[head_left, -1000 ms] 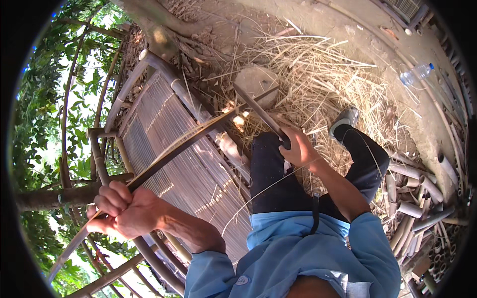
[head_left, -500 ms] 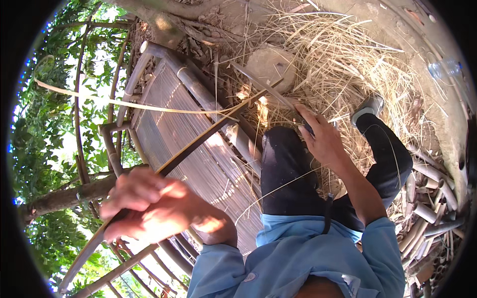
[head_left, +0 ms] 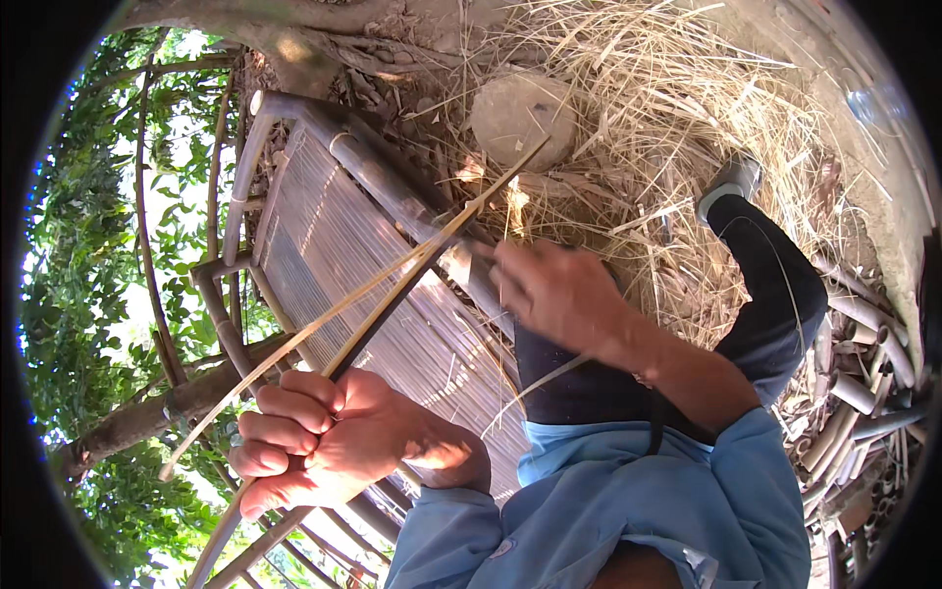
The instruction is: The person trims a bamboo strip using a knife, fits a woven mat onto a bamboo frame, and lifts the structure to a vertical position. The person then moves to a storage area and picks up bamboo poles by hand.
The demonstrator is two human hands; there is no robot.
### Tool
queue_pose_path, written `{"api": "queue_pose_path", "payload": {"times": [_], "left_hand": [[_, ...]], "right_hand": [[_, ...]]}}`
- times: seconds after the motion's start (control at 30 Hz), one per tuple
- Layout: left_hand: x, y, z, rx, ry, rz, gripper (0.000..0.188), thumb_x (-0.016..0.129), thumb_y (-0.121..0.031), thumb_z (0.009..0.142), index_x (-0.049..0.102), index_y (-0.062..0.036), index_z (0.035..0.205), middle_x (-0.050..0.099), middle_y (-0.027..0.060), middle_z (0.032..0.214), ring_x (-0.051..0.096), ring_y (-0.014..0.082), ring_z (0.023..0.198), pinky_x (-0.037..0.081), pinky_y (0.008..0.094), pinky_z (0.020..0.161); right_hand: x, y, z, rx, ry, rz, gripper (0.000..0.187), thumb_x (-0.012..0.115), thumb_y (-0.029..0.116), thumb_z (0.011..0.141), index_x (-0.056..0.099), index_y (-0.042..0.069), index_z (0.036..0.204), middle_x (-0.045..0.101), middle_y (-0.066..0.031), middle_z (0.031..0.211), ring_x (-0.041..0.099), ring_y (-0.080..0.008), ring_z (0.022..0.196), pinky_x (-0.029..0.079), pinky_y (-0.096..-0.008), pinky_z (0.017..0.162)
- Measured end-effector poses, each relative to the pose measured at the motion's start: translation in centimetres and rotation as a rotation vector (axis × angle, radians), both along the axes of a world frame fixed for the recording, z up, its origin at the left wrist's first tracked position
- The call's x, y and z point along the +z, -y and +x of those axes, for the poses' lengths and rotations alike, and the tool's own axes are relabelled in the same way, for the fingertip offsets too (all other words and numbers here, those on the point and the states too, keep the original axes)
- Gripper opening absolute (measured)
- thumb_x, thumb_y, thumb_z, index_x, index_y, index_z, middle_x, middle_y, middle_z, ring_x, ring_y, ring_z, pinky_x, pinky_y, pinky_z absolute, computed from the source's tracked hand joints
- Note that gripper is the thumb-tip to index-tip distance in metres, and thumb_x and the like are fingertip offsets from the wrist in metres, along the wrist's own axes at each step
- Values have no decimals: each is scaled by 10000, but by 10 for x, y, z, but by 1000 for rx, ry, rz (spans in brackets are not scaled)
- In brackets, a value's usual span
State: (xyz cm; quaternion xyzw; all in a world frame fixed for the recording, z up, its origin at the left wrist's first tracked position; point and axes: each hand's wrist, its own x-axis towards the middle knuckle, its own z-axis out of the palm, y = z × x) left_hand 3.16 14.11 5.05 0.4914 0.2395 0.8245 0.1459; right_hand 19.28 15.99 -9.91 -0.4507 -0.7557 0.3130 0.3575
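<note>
Over dry straw (head_left: 628, 118), both hands grip a thin bamboo strip (head_left: 392, 294).

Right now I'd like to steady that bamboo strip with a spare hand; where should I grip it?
Probably the bare middle of the bamboo strip, from the bench side. The left hand clamps its near end, the right hand works near its far end, and the middle is free.

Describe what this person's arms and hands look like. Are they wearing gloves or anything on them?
No gloves: the left hand and the right hand are both bare, with no rings or watch that I can make out. Light blue sleeves of a loose shirt are pushed up, ending near the elbow on the right arm and closer to the wrist on the left. The right hand is slightly motion-blurred.
</note>
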Motion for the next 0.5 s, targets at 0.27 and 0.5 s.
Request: {"api": "queue_pose_path", "payload": {"times": [0.27, 0.5], "left_hand": [[-3, 2, -10, -111, -38, 17, 530, 333, -534, 1051, 431, -104, 757, 308, -7, 622, 246, 112, 502, 178, 274, 423], [-3, 9, -26, -101, -46, -16, 504, 372, -499, 1051, 459, -105, 749, 296, -26, 635, 208, 100, 495, 179, 274, 422]], "right_hand": [[6, 4, -1, 90, -46, -6, 170, 640, 205, 908, 554, 84, 991, 607, -147, 696, 628, -287, 570, 537, -387, 467], [-2, 6, -3, 120, -7, 17, 144, 640, 212, 916, 576, 83, 928, 620, -123, 727, 647, -267, 637, 553, -379, 516]]}}
